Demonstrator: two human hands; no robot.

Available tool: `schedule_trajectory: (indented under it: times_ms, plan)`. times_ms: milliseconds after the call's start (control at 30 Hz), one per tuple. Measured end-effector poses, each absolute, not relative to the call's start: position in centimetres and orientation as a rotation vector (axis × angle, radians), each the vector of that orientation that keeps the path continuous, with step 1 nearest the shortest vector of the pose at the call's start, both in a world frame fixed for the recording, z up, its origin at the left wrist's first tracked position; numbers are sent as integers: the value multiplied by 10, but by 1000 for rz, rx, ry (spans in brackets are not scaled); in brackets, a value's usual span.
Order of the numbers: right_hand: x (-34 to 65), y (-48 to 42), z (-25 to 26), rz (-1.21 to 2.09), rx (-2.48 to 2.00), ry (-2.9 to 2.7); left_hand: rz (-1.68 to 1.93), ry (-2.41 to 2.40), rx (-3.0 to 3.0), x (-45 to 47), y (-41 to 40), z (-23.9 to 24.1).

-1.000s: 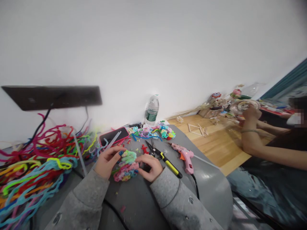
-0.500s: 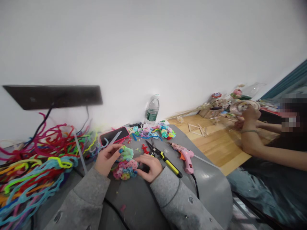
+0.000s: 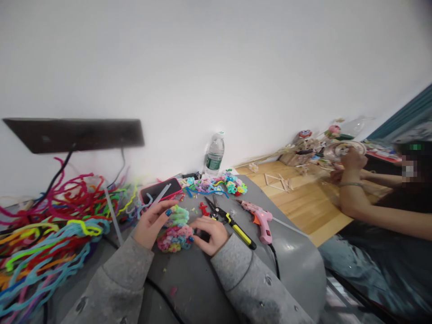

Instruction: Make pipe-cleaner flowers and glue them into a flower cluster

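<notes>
A clump of looped pipe-cleaner flowers [image 3: 174, 230], pink, green and blue, rests on the grey table [image 3: 293, 270] between my hands. My left hand [image 3: 150, 223] grips its left and upper side, thumb and fingers curled around the green part. My right hand [image 3: 208, 234] pinches the right side, fingers bent. Both sleeves are grey.
Long coloured pipe cleaners [image 3: 50, 234] pile at the left. Behind my hands lie a red-cased phone [image 3: 160, 190], small flowers [image 3: 216, 184], a water bottle [image 3: 214, 155], black-yellow pliers [image 3: 231, 222] and a pink glue gun [image 3: 261, 220]. Another person [image 3: 378, 211] works at a wooden table [image 3: 303, 198] on the right.
The flower clump and both hands have shifted slightly left and been pressed closer together; the view barely moved.
</notes>
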State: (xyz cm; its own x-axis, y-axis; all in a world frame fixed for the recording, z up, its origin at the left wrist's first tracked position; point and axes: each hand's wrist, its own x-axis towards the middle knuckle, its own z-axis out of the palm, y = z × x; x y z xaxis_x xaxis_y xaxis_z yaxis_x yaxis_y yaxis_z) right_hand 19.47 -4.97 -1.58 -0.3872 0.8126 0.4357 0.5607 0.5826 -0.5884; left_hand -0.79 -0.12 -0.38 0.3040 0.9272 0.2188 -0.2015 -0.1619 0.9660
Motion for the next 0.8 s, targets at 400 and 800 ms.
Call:
schedule_trajectory:
  times_ms: [400,800]
  plan:
    - [195,-49,-20,600,-1293,-1776,1099,809,1189,-1,-1,-9]
    - [199,-50,-21,563,-1224,-1952,1101,942,1296,-3,2,-7]
